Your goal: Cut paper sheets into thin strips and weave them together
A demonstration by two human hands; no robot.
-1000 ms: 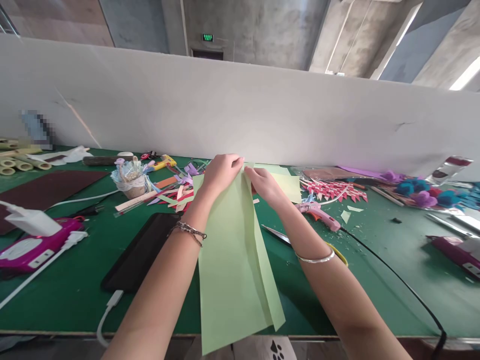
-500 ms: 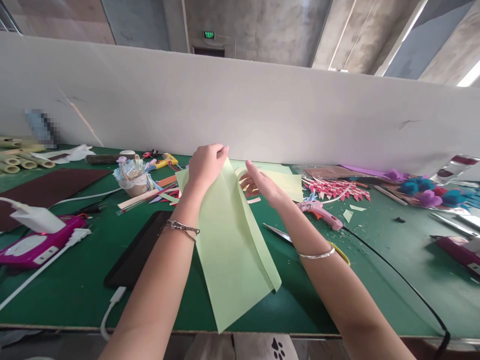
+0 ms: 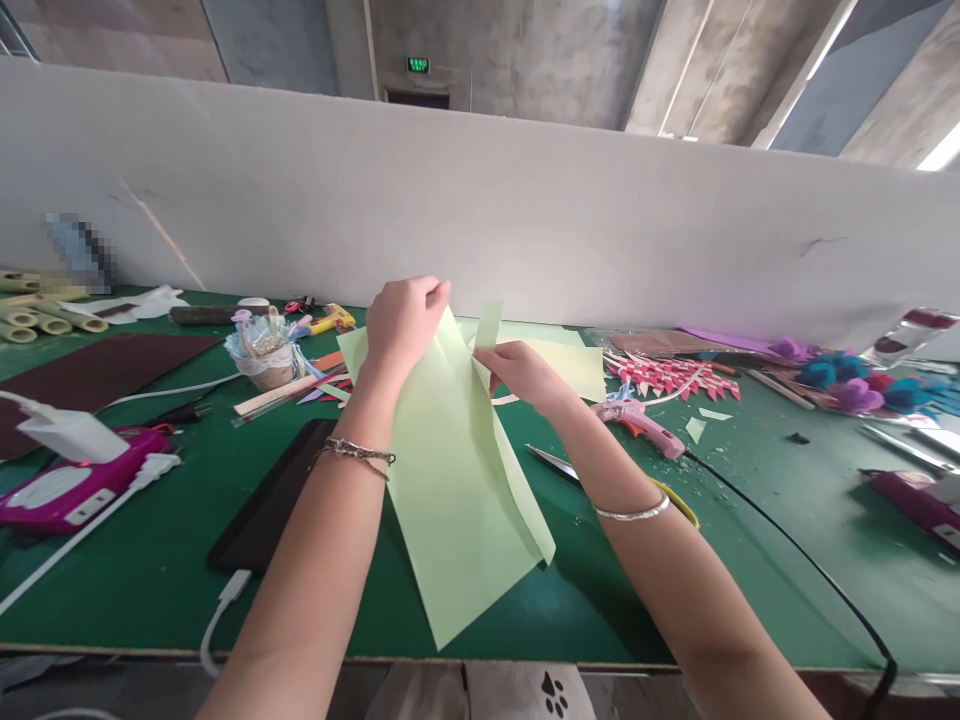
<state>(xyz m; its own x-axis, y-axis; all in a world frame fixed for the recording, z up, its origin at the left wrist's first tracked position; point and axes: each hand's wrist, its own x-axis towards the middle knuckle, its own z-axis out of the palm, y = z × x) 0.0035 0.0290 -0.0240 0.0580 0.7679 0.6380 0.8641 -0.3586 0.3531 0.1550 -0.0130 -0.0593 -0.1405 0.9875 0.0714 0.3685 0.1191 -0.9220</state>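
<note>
A sheet of light green paper [image 3: 450, 480] slants up from near the table's front edge, its right side folded over in a long flap. My left hand [image 3: 409, 325] is closed on the sheet's upper part, its fingertips mostly hidden. At the sheet's right edge, my right hand [image 3: 525, 372] pinches the paper between thumb and fingers. A narrow strip of the paper [image 3: 490, 322] stands up just above that pinch. Behind both hands lie more pale green sheets [image 3: 574, 370]. Scissors [image 3: 553, 462] rest under my right forearm, partly covered by it.
A pink glue gun [image 3: 649, 428] with a black cord lies to the right, near red-and-white woven paper [image 3: 667, 380]. On the left are a black tablet [image 3: 262, 510], a magenta power strip [image 3: 97, 485] and a small decorated pot [image 3: 270, 355]. A white partition [image 3: 525, 220] stands behind the table.
My right hand has gone from spread fingers to a pinch on the paper's right edge. A strip of paper now sticks up above it. My left hand has shifted slightly up and left.
</note>
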